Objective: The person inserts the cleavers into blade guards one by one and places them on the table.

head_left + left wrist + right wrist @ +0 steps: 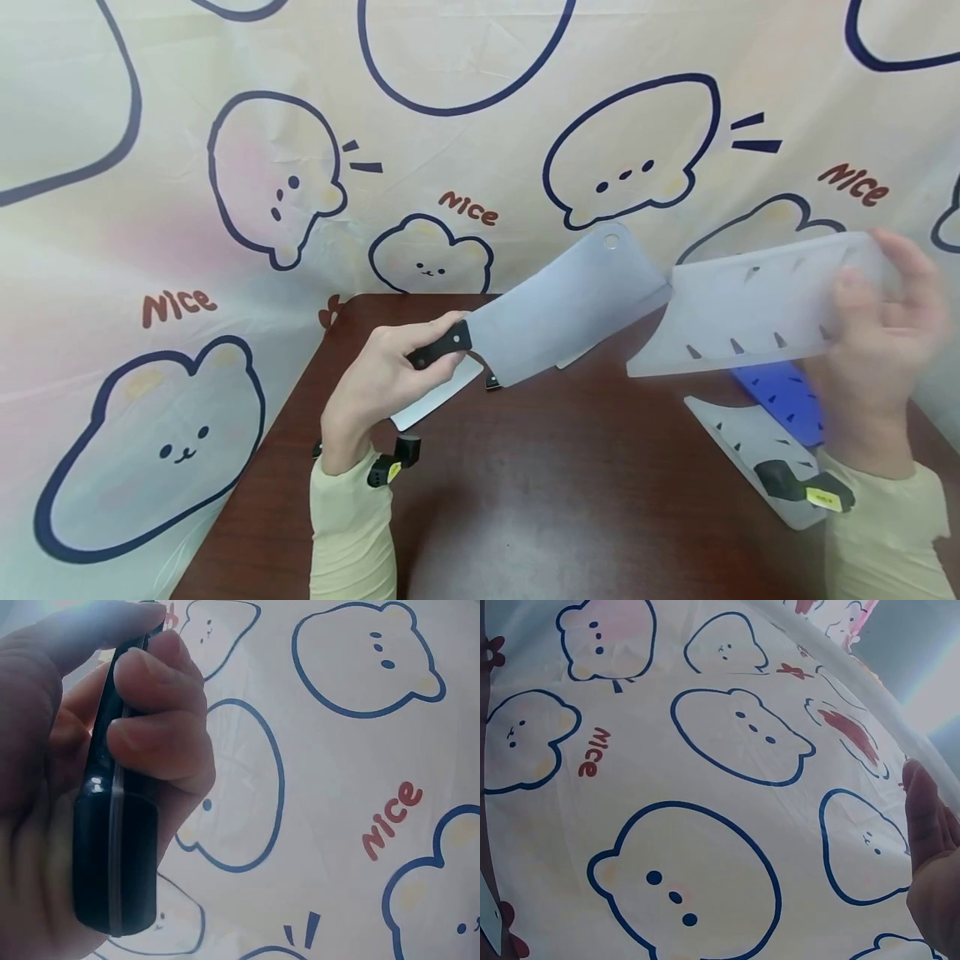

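Observation:
In the head view, my left hand (pixel 397 367) grips the black riveted handle of a cleaver (pixel 562 304). Its broad blade is raised above the table and points up to the right, with a hole near the tip corner. In the left wrist view, fingers wrap around the cleaver's handle (pixel 116 862). My right hand (pixel 892 342), slightly blurred, pinches the far end of a white slotted blade cover (pixel 742 308) between thumb and fingers. The cover's near end meets or overlaps the blade tip; I cannot tell which. At the edge of the right wrist view, only part of the right hand (pixel 930 847) shows.
On the brown table (pixel 540 483), a second white slotted cover (pixel 757 442) and a blue slotted cover (pixel 783 404) lie at the right. Another pale blade (pixel 442 396) lies behind my left hand, partly hidden. A cartoon-printed cloth (pixel 300 333) hangs around the table.

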Demonstrator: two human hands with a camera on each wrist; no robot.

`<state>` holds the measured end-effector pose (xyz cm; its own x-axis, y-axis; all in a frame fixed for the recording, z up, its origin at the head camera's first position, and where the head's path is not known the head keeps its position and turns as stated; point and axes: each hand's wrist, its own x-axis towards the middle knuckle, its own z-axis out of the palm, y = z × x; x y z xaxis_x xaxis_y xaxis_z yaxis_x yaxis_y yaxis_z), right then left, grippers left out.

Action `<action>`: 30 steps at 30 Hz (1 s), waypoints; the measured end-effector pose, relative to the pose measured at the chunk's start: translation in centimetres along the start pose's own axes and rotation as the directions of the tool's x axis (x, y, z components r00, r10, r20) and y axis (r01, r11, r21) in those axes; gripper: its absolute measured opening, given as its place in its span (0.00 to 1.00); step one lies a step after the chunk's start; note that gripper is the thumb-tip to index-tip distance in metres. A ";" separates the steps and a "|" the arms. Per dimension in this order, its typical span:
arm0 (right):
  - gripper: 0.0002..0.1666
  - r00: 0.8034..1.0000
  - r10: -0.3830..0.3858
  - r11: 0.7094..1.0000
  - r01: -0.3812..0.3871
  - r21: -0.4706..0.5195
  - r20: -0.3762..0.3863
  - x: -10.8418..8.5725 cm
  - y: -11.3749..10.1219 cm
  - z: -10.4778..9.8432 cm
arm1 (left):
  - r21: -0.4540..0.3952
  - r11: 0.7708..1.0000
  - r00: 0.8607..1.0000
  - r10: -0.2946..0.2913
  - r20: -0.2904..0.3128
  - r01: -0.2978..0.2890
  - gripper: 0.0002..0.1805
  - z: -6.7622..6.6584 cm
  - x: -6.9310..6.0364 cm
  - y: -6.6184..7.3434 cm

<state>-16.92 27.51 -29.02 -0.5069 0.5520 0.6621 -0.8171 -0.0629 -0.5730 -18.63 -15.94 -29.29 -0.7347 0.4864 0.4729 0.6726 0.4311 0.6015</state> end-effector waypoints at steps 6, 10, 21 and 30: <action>0.19 0.999 0.013 1.000 -0.014 -0.003 -0.038 0.5 -0.3 -0.3 | 0.012 1.000 0.995 -0.004 0.102 0.002 0.27 0.1 -0.4 0.9; 0.19 0.997 0.047 0.998 -0.050 -0.044 -0.064 0.6 -0.7 -0.2 | 0.028 1.000 0.987 -0.002 0.162 -0.002 0.28 0.0 -0.6 1.6; 0.17 0.998 0.019 1.000 -0.020 0.020 0.059 -0.1 -0.7 -0.1 | 0.065 0.996 0.979 0.044 0.200 -0.058 0.26 -0.8 -1.9 2.3; 0.18 0.998 0.013 1.000 -0.013 0.000 0.069 -0.4 -0.5 0.1 | 0.055 0.996 0.975 0.050 0.215 -0.063 0.24 -0.4 -1.3 2.6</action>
<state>-16.30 27.26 -28.98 -0.5348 0.4928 0.6864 -0.8106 -0.0698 -0.5814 -15.99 -15.74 -28.09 -0.6638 0.6592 0.3533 0.7217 0.4404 0.5340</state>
